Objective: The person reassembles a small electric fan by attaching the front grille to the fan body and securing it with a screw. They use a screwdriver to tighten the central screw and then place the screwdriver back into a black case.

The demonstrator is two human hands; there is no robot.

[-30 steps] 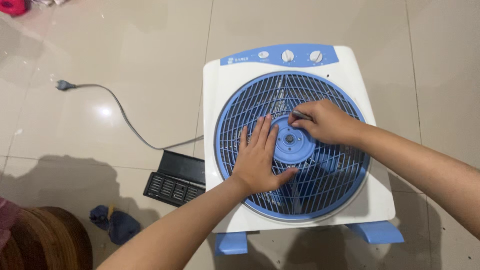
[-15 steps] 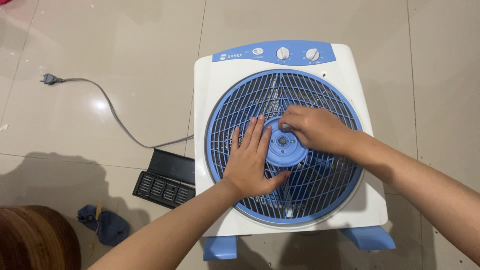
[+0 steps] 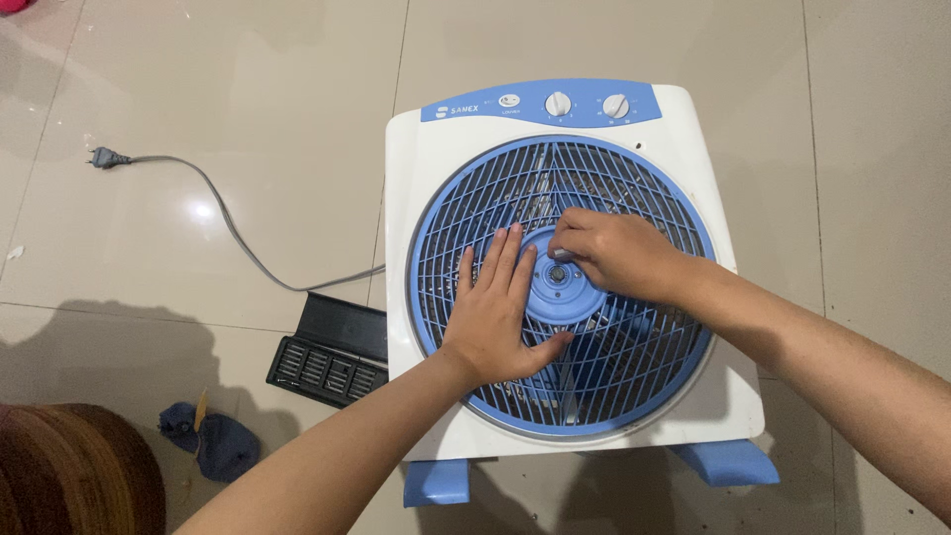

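A white box fan [image 3: 698, 391] lies face up on the tiled floor, with a round blue grille [image 3: 639, 342] and a blue centre hub [image 3: 558, 289]. My left hand [image 3: 495, 317] rests flat on the grille just left of the hub, fingers spread. At the hub's upper edge, my right hand [image 3: 614, 253] pinches a small grey tool [image 3: 561, 255], mostly hidden by the fingers. A blue control strip [image 3: 475, 109] with two white knobs runs along the fan's far edge.
The fan's grey cable [image 3: 233, 233] trails left to an unplugged plug [image 3: 102, 157]. A black slotted case [image 3: 332, 352] lies open beside the fan's left side. A blue cloth [image 3: 213, 441] and a brown round object [image 3: 69, 476] sit at the lower left.
My right hand has moved left from the grille to the hub's upper edge with the grey tool. The left hand stays flat in place. The view has shifted slightly.
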